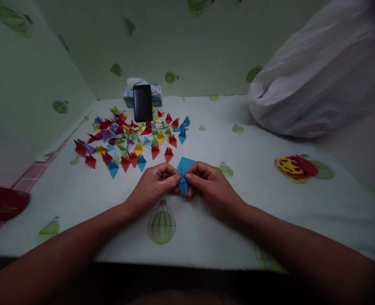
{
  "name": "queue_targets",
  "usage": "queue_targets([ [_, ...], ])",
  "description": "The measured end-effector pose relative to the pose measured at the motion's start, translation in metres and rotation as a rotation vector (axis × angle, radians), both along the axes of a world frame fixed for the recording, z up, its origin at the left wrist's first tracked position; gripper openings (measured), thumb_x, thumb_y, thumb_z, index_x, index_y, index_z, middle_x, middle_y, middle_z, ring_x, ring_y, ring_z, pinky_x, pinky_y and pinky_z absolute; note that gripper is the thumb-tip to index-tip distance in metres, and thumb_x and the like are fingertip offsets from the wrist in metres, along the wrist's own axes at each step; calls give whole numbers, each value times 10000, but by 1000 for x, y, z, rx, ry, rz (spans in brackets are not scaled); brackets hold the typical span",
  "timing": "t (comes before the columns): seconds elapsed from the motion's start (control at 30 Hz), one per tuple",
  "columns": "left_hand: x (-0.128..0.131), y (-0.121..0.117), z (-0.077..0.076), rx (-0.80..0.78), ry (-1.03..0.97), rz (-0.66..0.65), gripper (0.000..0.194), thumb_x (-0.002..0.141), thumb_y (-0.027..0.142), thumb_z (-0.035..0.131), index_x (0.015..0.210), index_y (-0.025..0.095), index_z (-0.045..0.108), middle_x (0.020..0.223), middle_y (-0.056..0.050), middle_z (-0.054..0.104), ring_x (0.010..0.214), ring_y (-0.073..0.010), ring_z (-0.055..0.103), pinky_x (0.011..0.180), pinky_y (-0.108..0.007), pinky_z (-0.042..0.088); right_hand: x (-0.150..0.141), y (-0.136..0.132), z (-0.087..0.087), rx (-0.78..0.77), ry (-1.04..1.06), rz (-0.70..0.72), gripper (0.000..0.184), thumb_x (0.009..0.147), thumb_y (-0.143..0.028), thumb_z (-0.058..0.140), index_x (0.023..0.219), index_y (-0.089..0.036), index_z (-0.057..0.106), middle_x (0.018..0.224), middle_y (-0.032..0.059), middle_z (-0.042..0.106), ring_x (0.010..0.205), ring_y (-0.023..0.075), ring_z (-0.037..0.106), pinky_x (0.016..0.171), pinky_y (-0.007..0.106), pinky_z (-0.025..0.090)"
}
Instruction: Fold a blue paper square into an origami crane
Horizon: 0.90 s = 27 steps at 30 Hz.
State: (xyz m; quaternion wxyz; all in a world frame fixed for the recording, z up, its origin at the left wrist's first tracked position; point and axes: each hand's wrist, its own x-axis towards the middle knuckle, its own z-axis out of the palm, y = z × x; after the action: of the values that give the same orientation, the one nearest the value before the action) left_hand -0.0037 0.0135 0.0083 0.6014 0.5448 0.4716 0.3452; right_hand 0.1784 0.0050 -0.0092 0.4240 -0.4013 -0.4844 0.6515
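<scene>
- Left hand [157, 182] and right hand [211, 182] meet near the middle of the view, thumbs and fingers pinching opposite sides of one small blue folded paper [183, 184].
- White table [219, 241], printed with green balloons, spreads beneath everything. The light is dim, so a fold edge could be misjudged and a crease pressed crooked.
- White plastic bag [304, 84], bulky and soft, sits at the far right, well apart from both hands. It might slump inward if its contents shifted.
- Paper figures [155, 151] in red, blue, purple, green and yellow crowd the table beyond the left hand. Being light and loose, they could scatter if that hand swept forward.
- Tissue box [128, 98] stands behind them, with a black phone-like device [142, 103] upright against its front. A bump might tip the device onto the nearest figures.
- Yellow-and-red item [290, 166] lies to the right, apart from the right hand; its nature is unclear.
- Smallest in focus, the blue folded paper shows a pointed lower end and a flat upper flap between the thumbs. Uneven pull from either side could tear it or spring its layers open.
</scene>
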Motion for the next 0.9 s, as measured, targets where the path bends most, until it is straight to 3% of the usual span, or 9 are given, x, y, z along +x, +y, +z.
queue_targets([
  [0.27, -2, 0, -8, -46, -114, -4, 239, 836, 370, 757, 859, 147, 674, 711, -4, 686, 660, -113, 648, 695, -237, 533, -1, 0, 1, -32, 15, -27, 231, 860, -360, 713, 766, -185, 593, 581, -28, 638, 527, 108, 585, 588, 256, 469],
  [0.63, 1, 2, 1, -52, -26, 23, 251, 748, 344, 820, 784, 137, 682, 675, -4, 675, 623, -117, 633, 637, -235, 506, -1, -1, 0, 10, -69, -30, 232, 847, -357, 704, 737, -190, 587, 542, -30, 632, 516, 114, 572, 580, 266, 449],
  [0.9, 2, -1, 1, -5, 22, 30, 186, 767, 283, 762, 756, 141, 643, 648, 13, 636, 599, -98, 607, 599, -216, 485, -2, -2, 3, 15, -101, -8, 193, 856, -299, 666, 728, -194, 566, 543, -32, 628, 515, 107, 568, 574, 262, 442],
])
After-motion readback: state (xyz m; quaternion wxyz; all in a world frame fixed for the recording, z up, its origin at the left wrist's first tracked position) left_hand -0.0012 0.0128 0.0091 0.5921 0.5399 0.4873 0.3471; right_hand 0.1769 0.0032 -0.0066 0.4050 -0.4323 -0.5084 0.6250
